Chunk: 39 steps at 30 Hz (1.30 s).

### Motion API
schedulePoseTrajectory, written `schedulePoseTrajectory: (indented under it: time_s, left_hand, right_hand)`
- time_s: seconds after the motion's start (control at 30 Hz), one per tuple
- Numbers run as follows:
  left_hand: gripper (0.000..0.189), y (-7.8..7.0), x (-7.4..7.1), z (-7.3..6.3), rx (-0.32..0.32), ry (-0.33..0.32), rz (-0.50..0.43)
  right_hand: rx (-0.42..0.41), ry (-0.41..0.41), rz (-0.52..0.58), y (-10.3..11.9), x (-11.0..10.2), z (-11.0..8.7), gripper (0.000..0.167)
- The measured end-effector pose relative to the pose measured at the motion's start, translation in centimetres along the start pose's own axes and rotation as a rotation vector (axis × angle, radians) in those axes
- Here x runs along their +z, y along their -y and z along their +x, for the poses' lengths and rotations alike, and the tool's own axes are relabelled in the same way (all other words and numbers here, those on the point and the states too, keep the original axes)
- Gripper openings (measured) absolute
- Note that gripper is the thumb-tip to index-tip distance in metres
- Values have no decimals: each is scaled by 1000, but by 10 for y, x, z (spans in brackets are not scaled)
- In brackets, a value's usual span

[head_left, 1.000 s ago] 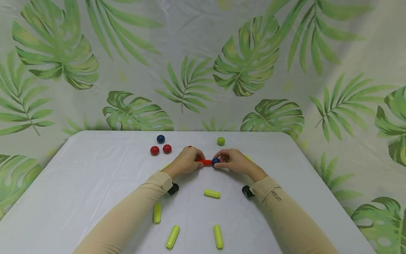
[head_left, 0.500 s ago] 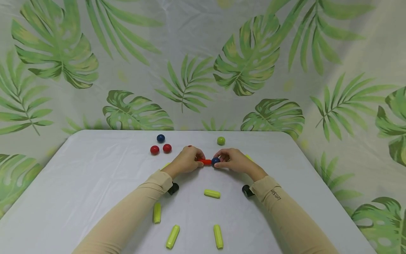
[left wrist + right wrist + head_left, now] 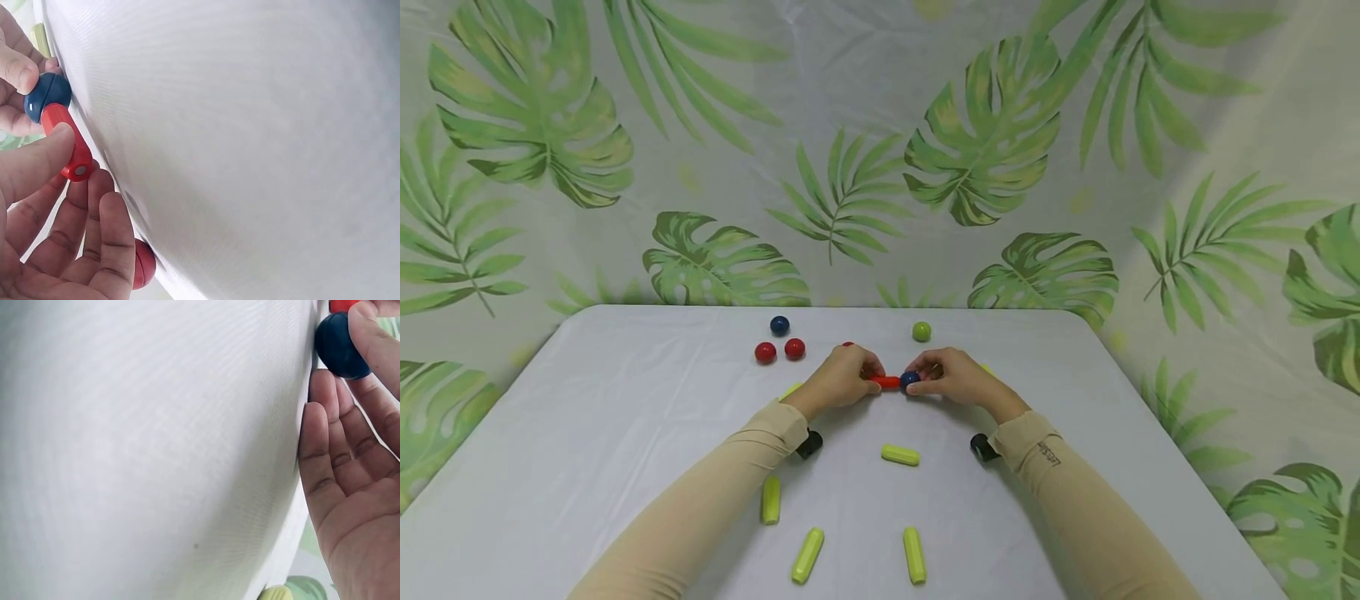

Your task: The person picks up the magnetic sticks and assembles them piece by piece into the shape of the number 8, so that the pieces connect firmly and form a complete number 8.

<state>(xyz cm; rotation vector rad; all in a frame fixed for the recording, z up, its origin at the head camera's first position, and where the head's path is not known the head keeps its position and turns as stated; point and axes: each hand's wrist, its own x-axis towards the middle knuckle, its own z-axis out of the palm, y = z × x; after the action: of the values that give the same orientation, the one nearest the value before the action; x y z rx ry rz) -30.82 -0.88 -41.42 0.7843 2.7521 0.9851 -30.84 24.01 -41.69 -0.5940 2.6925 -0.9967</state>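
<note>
My left hand pinches a short red faceted rod between thumb and fingers. A small metallic disc shows in the rod's near end in the left wrist view. At its other end the rod meets a dark blue ball, which my right hand pinches with thumb and fingers. A thin seam runs round the ball. Both hands are low over the far middle of the table. Behind my left hand a red ball is mostly hidden in the head view.
Two red balls and a blue ball lie at the back left, a green ball at the back. Several yellow-green rods are spread over the white table; some are partly behind my forearms. A leaf-patterned cloth hangs behind.
</note>
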Motion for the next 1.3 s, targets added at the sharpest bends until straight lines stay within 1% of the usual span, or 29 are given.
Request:
schedulePoseTrajectory:
  time_s: [0.2,0.4,0.67,0.83,1.1,1.3]
  left_hand:
    - [10,-1,-1,0,-10,2,1]
    - [13,-1,-2,-1,-6,6,15]
    - [16,1,-3,-1,22,2,23]
    - [17,2,-5,0,33,11,31]
    - [19,4,-9,0,15,24,46]
    - [19,6,-13,-2,14,12,51]
  right_hand:
    - [11,3,0,2,-1,1,31]
    - [18,10,13,3,-1,2,29]
    - [18,19,31,3,-1,2,29]
    - [21,23,40,2,-1,2,29]
    - [35,23,41,1,0,1,30]
    - [32,23,43,-1,0,1,31]
